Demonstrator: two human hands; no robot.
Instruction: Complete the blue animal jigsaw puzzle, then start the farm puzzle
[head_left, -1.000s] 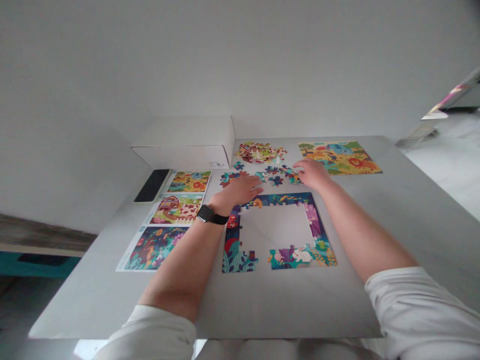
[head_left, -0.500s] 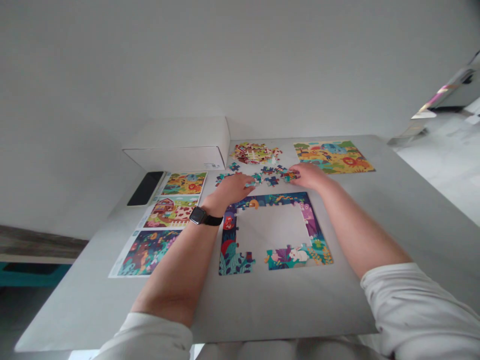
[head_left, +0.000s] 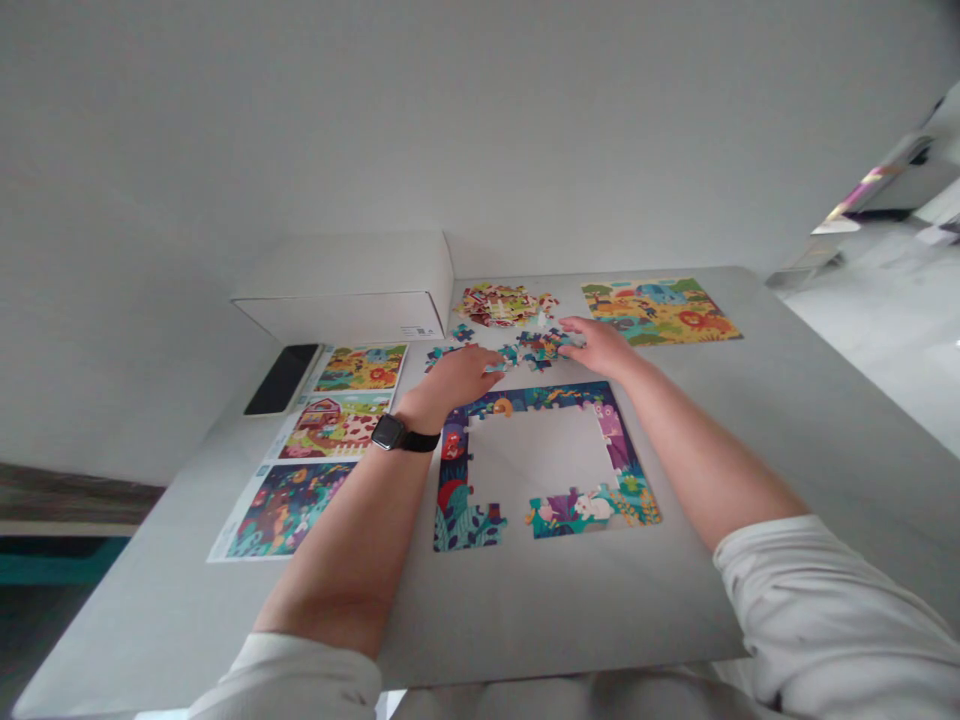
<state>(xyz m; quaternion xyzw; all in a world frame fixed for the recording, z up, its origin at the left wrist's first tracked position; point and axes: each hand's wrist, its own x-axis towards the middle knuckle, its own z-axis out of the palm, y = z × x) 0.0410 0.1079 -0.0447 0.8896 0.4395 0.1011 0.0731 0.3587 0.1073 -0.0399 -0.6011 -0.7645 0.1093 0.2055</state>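
Observation:
Loose puzzle pieces (head_left: 536,347) in teal, dark blue and orange lie in a small heap beyond a puzzle frame. At the heap's left side is my left hand (head_left: 465,374), palm down, with a watch (head_left: 390,432) on the wrist. Its thumb and fingers are apart over teal pieces; whether it touches one is hard to make out. My right hand (head_left: 598,346) reaches in from the right, thumb and forefinger spread at the heap's right edge. Nearer to me lies the partly joined puzzle border (head_left: 637,490), with a gap in its bottom edge.
Behind the heap sits another pile of puzzle pieces (head_left: 499,303). A finished animal puzzle (head_left: 660,310) lies at the back right. On the left are a white box (head_left: 337,315), a phone (head_left: 283,380) and a sheet with three pictures (head_left: 262,470).
My right hand has spread its fingers and shifted slightly left at the heap, where the pieces sit closer together. My left hand stays nearly in place. The view has shifted slightly.

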